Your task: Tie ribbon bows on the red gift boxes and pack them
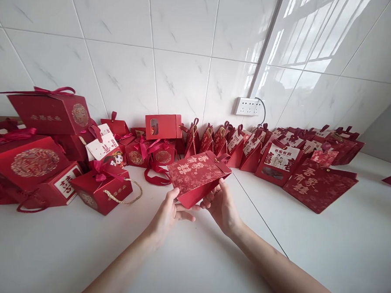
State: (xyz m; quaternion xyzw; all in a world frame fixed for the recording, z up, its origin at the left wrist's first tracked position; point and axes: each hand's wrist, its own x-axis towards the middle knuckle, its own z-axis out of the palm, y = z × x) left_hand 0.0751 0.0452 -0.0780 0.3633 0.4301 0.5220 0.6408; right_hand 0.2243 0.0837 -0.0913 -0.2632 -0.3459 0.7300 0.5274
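A red gift box [197, 173] with pale lettering and a floral print is held tilted above the white table, its ribbon loop at the upper right end. My left hand [174, 211] grips its lower left end, thumb on the edge and fingers beneath. On the right side, my right hand [223, 205] holds the box with the thumb along the side and the fingers curled under. The underside of the box is hidden. Close by on the left stands a red box with a rope handle [104, 187] and a ribbon bow.
Stacked red boxes with ribbons [37, 164] fill the left side. Along the tiled wall stand several small red gift bags [244, 149]. A larger floral red box [318, 183] leans at the right. A power socket [248, 107] with a black cable is on the wall.
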